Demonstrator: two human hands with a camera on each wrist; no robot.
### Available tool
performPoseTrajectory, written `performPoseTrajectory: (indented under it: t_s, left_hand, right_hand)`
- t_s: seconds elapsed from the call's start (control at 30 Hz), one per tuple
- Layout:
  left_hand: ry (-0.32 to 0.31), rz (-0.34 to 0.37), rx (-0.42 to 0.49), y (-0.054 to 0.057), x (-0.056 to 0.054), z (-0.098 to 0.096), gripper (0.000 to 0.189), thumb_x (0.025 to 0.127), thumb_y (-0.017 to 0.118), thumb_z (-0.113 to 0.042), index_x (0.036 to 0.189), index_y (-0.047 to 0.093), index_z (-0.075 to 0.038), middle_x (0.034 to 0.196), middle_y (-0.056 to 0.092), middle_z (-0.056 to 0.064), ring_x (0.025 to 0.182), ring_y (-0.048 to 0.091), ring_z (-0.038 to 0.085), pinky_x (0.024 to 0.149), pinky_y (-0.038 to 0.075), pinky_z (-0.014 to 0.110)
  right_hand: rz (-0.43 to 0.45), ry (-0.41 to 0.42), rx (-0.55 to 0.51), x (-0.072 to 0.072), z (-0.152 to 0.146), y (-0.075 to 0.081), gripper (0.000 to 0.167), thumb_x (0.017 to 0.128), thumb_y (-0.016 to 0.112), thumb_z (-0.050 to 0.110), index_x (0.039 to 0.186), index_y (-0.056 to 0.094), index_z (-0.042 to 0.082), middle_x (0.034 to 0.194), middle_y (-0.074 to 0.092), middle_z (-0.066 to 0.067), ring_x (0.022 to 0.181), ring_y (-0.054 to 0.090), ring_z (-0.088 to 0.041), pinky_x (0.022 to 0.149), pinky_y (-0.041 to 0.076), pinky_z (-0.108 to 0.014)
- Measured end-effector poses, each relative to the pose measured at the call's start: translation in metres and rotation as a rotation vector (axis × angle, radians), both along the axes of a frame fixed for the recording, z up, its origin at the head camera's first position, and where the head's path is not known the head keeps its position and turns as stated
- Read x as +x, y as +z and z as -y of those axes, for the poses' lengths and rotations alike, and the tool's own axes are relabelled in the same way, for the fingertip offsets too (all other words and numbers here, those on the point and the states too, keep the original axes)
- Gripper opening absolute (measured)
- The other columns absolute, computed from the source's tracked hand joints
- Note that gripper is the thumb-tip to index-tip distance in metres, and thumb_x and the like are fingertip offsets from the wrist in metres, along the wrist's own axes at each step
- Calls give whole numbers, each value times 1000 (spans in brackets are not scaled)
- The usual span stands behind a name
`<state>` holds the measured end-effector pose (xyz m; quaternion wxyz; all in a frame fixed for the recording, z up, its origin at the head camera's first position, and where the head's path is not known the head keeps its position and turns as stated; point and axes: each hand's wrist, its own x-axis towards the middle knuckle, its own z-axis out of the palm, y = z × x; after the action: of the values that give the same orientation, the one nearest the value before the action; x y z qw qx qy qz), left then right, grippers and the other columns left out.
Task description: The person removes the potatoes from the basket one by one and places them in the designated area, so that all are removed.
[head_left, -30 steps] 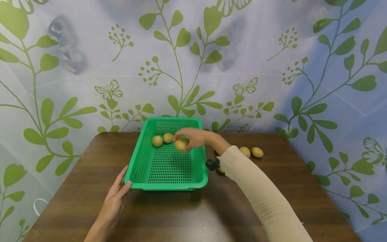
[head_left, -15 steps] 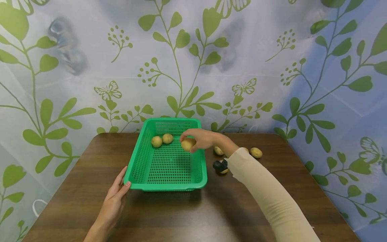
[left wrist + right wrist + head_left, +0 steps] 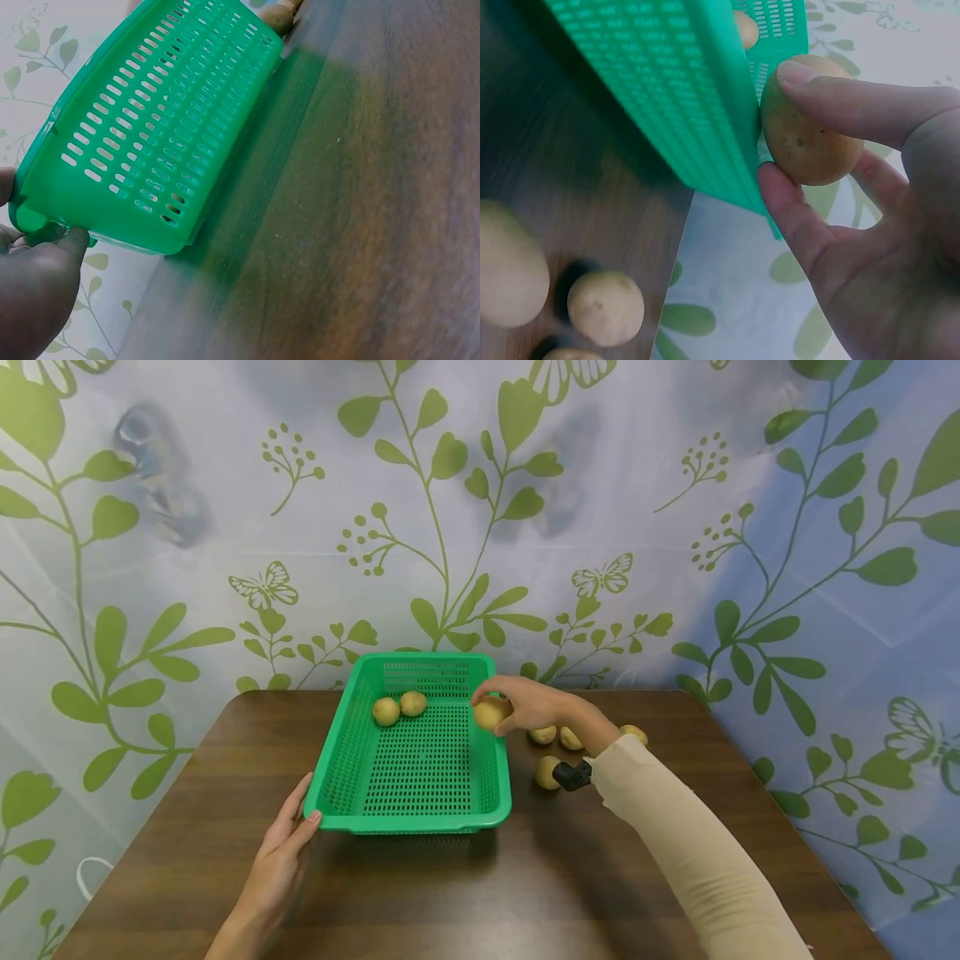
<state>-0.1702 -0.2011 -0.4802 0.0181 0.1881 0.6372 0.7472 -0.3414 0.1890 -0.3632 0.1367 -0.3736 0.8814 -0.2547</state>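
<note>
A green perforated plastic basket (image 3: pixel 420 822) stands on the wooden table, with two potatoes (image 3: pixel 386 712) in its far left corner. My left hand (image 3: pixel 281 843) grips the basket's near left corner, thumb over the rim; the left wrist view shows the fingers (image 3: pixel 71 244) at that corner. Over the basket's right rim, my right hand (image 3: pixel 528 703) holds a potato (image 3: pixel 490 714) between thumb and fingertips. In the right wrist view, this held potato (image 3: pixel 810 124) overlaps the green rim.
Several more potatoes lie on the table right of the basket, among them a near one (image 3: pixel 547 772) partly behind the black wrist camera (image 3: pixel 572 775). The brown table (image 3: pixel 405 893) ends at a leaf-patterned curtain (image 3: pixel 315 527) behind and at the sides.
My right hand has moved right with the potato, from over the basket's inside to its right rim. My left hand keeps its grip on the basket, which stays in place.
</note>
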Motion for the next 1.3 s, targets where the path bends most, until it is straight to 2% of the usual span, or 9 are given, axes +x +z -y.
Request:
performPoseTrajectory:
  t_s: [0.33, 0.5, 0.7, 1.0, 1.13, 1.3]
  left_hand:
    - [-2, -1, 2, 0, -1, 0, 63, 115, 34, -13, 163, -4, 2, 166, -2, 32, 144, 33, -1, 110, 33, 16]
    - [-2, 0, 3, 0, 0, 0, 63, 115, 34, -13, 163, -4, 2, 166, -2, 32, 144, 33, -1, 110, 34, 16]
    - [3, 11, 2, 0, 1, 0, 64, 115, 34, -14, 163, -4, 2, 167, -2, 30, 143, 34, -2, 109, 34, 16]
    - [0, 4, 12, 0, 0, 1, 64, 115, 34, -13, 162, -6, 4, 166, -4, 32, 143, 34, -1, 109, 35, 17]
    - [-3, 0, 11, 0, 0, 1, 63, 115, 33, -12, 162, -6, 4, 166, -3, 32, 143, 34, -1, 109, 35, 17]
    - [-4, 2, 6, -1, -1, 1, 63, 115, 34, -12, 163, -4, 2, 166, -2, 31, 144, 34, 0, 110, 34, 17]
  right_hand:
    - [7, -43, -6, 7, -27, -3, 52, 95, 77, 7, 143, 56, 5, 145, 50, -10, 123, 52, -28, 96, 47, -48]
    - [17, -63, 0, 8, -36, -6, 52, 95, 77, 9, 143, 56, 9, 146, 50, -9, 125, 52, -28, 98, 47, -49]
    - [27, -105, 20, 13, -49, -9, 49, 96, 76, 10, 141, 57, 16, 142, 52, -7, 118, 55, -28, 96, 48, -50]
    - [34, -133, 43, 20, -67, -17, 49, 94, 78, 11, 139, 58, 17, 138, 54, -6, 114, 54, -26, 95, 47, -49]
    - [41, -150, 44, 21, -76, -21, 48, 94, 79, 12, 138, 59, 18, 141, 53, -8, 120, 54, -28, 98, 46, -51]
    - [57, -170, 37, 24, -89, -30, 50, 94, 79, 12, 140, 59, 12, 145, 52, -9, 127, 51, -31, 101, 45, -54]
